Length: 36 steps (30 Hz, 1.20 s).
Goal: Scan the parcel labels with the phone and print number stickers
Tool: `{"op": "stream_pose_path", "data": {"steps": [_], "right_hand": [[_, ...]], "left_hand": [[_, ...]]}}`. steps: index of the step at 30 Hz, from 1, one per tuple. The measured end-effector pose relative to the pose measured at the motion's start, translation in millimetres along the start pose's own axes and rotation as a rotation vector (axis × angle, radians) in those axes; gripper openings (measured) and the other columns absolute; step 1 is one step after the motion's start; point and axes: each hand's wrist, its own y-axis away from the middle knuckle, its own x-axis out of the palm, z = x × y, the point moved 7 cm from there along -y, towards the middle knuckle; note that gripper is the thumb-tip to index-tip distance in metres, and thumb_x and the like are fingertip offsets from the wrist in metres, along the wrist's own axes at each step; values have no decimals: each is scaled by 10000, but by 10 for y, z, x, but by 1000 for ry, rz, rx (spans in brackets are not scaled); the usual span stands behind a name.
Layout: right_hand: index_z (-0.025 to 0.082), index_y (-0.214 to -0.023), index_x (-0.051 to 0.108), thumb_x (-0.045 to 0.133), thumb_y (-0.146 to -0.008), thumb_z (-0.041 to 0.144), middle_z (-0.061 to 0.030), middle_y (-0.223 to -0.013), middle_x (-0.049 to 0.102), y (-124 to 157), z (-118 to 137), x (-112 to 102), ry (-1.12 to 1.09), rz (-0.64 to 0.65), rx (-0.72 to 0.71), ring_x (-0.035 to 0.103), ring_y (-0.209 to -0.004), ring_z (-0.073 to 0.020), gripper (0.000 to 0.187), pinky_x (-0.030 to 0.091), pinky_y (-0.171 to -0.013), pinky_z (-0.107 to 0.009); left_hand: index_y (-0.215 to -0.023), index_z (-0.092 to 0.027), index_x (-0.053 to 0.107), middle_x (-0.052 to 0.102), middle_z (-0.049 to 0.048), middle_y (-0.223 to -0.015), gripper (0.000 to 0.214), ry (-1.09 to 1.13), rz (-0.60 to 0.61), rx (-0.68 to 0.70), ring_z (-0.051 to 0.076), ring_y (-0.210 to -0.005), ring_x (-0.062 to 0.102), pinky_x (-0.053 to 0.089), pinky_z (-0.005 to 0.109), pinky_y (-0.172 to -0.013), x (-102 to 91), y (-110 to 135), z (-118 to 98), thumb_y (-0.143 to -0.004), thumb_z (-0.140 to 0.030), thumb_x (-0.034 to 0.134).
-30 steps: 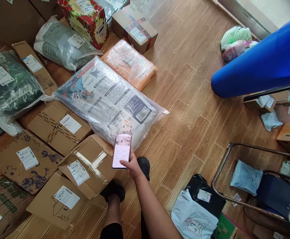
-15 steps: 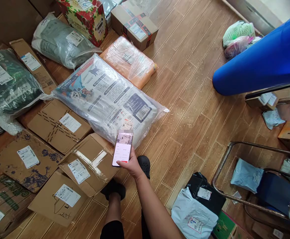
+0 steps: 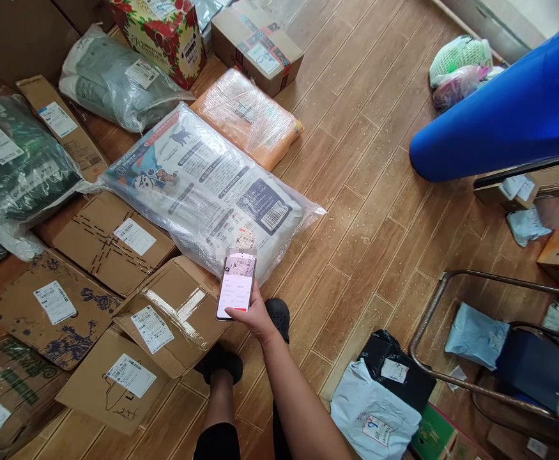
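Observation:
My right hand is closed around a smartphone, with the thumb lying across the lower part of its lit screen. A camera-like picture fills the top of the screen above a white panel with a red button. The phone is held above the lower corner of a large plastic-wrapped sack printed with a dog and a barcode. Just left of the phone is a taped cardboard box bearing a white shipping label. My left hand is out of view.
Several labelled cartons lie at left, among them a flat brown box. An orange wrapped parcel and a taped carton are beyond the sack. At right are a blue cylinder, a metal frame and a white mailer bag.
Almost nothing differs. The view has shifted very slightly, and the right hand still holds the phone over the sack's lower corner with the thumb on the screen.

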Motion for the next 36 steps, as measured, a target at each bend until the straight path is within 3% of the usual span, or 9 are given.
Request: {"op": "stream_pose_path", "data": {"steps": [10, 18, 25, 36], "right_hand": [[283, -1233, 428, 828, -509, 196, -39, -1236, 640, 8, -2, -5, 11, 24, -6, 613, -1119, -239, 832, 480, -993, -451], [275, -1279, 404, 809, -546, 230, -51, -1306, 602, 123, -13, 64, -86, 115, 42, 579, -1187, -244, 838, 448, -1028, -442], [290, -1335, 370, 813, -580, 270, -71, -1342, 579, 204, 38, 141, -130, 135, 71, 558, -1222, -266, 876, 371, -1083, -516], [292, -1337, 375, 797, -607, 246, -60, -1369, 546, 224, 68, 147, -138, 153, 61, 524, -1256, -243, 845, 344, -1107, -477]], "left_hand": [[-1323, -379, 414, 484, -46, -1411, 542, 41, -67, 14, 322, -1403, 156, 606, 441, -828, -84, 18, -37, -855, -117, 338], [-1293, -350, 471, 447, -66, -1440, 512, 12, -67, -17, 329, -1406, 89, 542, 517, -940, -59, 5, -53, -875, -120, 287], [-1218, -352, 547, 511, -95, -1381, 431, 6, 5, 23, 306, -1386, 252, 566, 435, -909, -95, -38, -143, -904, -177, 309], [-1254, -357, 528, 412, -106, -1460, 477, -23, 35, 19, 344, -1363, 274, 557, 405, -816, -42, -63, -171, -933, -249, 192]]}}
